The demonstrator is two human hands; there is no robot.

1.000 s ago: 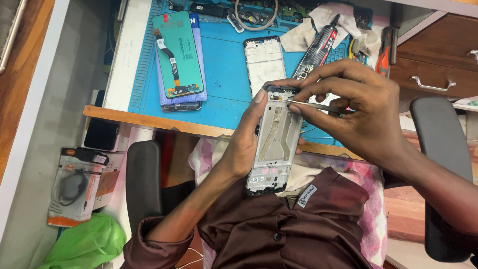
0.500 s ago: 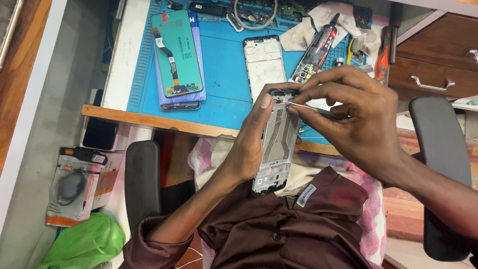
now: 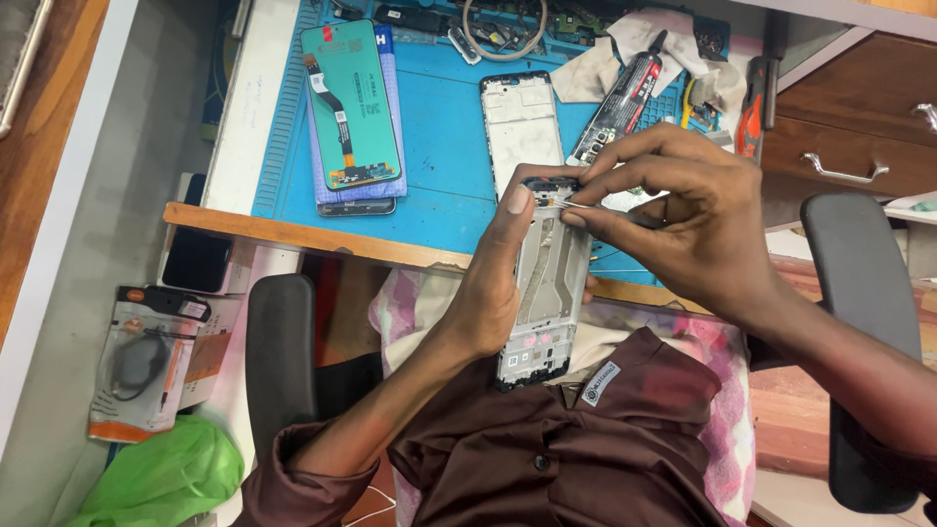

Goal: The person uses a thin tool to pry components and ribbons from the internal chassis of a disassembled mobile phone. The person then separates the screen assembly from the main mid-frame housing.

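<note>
Phone frame [image 3: 547, 283] barely shifted, left hand [image 3: 493, 288] gripping it, right hand [image 3: 693, 220] pinching tweezers [image 3: 576, 204]

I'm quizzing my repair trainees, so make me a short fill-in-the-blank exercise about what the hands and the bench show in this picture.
1. The left hand holds a phone frame upright above the person's ____.
2. The right hand pinches a thin tool at the ____ end of that frame.
3. The work mat on the bench is ____ in colour.
4. The screen panel with a ribbon cable lies on the mat to the ____ of the spare frame.

Missing words: lap; top; blue; left
</note>
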